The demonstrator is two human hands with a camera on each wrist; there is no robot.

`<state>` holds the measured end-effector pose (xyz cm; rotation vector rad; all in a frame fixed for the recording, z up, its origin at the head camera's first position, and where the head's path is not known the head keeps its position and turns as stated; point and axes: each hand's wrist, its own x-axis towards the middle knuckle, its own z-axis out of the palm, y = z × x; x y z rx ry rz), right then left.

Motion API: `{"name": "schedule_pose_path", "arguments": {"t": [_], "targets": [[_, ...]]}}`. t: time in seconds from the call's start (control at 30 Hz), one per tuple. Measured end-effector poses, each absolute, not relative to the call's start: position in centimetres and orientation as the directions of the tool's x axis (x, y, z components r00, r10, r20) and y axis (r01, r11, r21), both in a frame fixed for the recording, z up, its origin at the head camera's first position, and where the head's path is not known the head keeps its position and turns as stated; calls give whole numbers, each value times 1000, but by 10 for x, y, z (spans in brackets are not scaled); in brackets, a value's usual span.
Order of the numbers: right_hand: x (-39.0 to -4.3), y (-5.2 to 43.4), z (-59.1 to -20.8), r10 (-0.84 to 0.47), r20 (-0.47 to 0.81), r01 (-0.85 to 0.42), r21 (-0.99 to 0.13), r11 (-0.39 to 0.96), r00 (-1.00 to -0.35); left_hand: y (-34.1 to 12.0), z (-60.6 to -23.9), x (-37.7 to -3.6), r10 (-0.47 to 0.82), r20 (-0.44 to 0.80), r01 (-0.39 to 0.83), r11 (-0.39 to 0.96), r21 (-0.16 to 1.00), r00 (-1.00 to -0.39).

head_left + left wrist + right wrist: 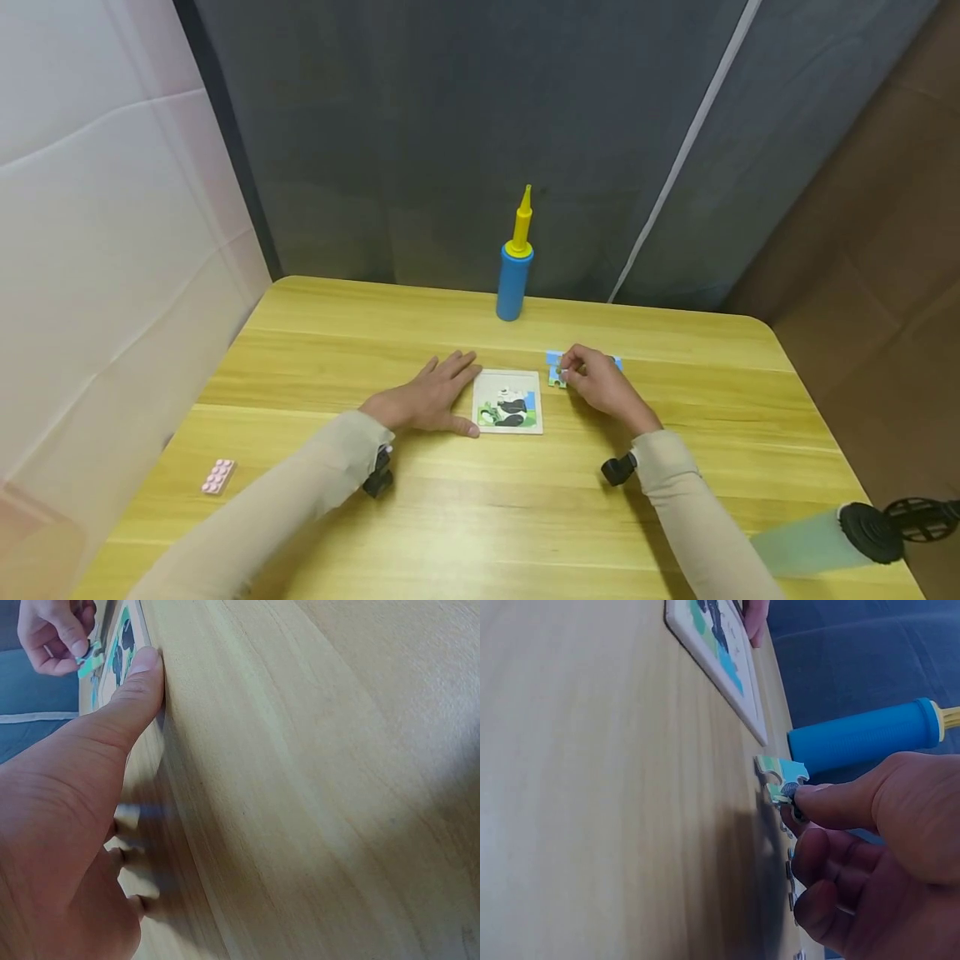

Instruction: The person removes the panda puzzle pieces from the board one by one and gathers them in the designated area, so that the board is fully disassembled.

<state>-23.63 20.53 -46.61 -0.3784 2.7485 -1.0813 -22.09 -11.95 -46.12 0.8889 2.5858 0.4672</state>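
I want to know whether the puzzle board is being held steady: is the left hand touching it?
Touching. In the left wrist view the left hand lies flat on the table, its thumb tip against the puzzle board edge.

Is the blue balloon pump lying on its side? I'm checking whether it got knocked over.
No, the blue balloon pump stands upright on the wooden table, yellow nozzle pointing up.
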Motion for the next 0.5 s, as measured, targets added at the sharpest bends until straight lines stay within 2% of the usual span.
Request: {"name": "schedule_pose_path", "arguments": {"t": [0.5], "targets": [[-237, 201, -476, -253, -51, -165, -631, 758, -966, -119, -462, -221, 640, -237, 517, 746, 420, -730]]}}
